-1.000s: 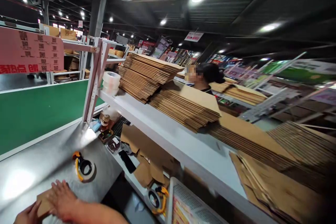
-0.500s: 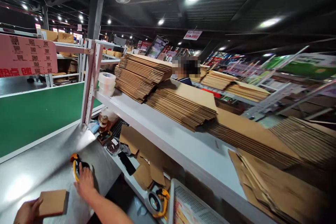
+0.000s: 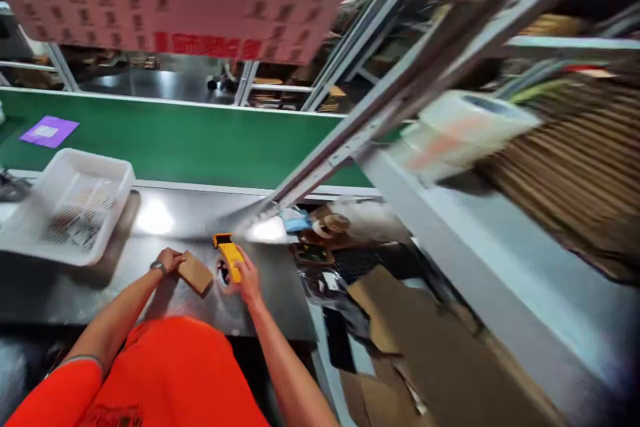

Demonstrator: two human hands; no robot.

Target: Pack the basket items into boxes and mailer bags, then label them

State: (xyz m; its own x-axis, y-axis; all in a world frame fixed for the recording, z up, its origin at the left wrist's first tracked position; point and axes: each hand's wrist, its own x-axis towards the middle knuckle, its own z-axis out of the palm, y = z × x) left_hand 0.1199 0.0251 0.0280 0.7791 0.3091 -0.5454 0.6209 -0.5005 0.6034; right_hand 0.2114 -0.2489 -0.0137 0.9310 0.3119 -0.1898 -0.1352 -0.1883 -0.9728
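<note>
A small brown cardboard box is tilted above the metal table. My left hand grips the box at its left end, fingers closed on it. To the right of the box, my right hand is wrapped round a yellow tape dispenser. The tape roll shows on the dispenser's left side, close to the box's right end. I cannot tell whether the dispenser touches the box.
A white plastic basket stands on the left of the table. Behind runs a green conveyor belt carrying a purple packet. On the right are a shelf post, tape rolls, stacked cardboard and a black phone.
The view has swung left and down. My right hand has taken hold of the tape dispenser, lifted it and brought it beside the box. My left hand still holds the box, now tilted.
</note>
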